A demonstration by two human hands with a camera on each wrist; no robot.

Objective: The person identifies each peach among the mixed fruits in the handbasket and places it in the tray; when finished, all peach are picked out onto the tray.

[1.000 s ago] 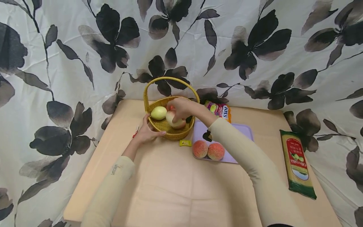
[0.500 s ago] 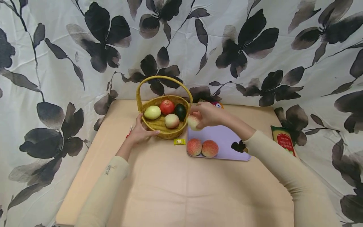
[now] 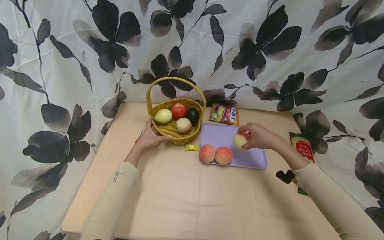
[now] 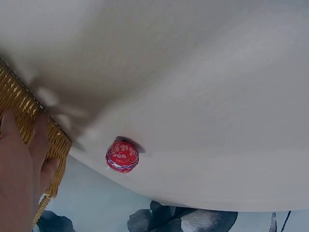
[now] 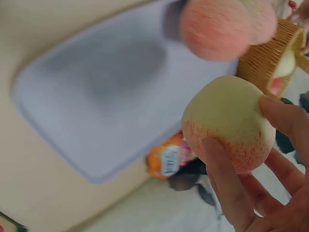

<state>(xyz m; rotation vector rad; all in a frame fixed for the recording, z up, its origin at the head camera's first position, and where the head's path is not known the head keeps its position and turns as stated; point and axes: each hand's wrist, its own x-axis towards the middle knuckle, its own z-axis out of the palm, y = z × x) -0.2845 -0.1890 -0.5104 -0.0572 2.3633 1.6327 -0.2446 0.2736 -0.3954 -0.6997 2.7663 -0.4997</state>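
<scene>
My right hand (image 3: 255,136) pinches a pale peach (image 3: 240,141) with a red-speckled blush between thumb and fingers. In the right wrist view this peach (image 5: 229,123) hangs over the lilac tray (image 5: 91,145). Two pink-red peaches (image 3: 224,155) sit side by side at the tray's front left. My left hand (image 3: 148,137) rests against the near left side of the yellow wicker basket (image 3: 180,140), fingers laid along its woven wall (image 4: 58,140). The basket holds a yellow-green oval fruit (image 3: 163,116), a red round fruit (image 3: 178,110), a dark green avocado-like fruit (image 3: 193,115) and a pale peach (image 3: 183,125).
A colourful candy bag (image 3: 224,114) lies behind the tray. Before the basket is a small yellow wrapped candy (image 3: 191,147). A red-wrapped round sweet (image 4: 122,156) lies left of the basket. A green-and-gold packet (image 3: 303,146) is at the right, partly behind my right arm.
My right hand has lifted the pale peach out of the basket and carried it rightward over the tray. The left hand has stayed at the basket.
</scene>
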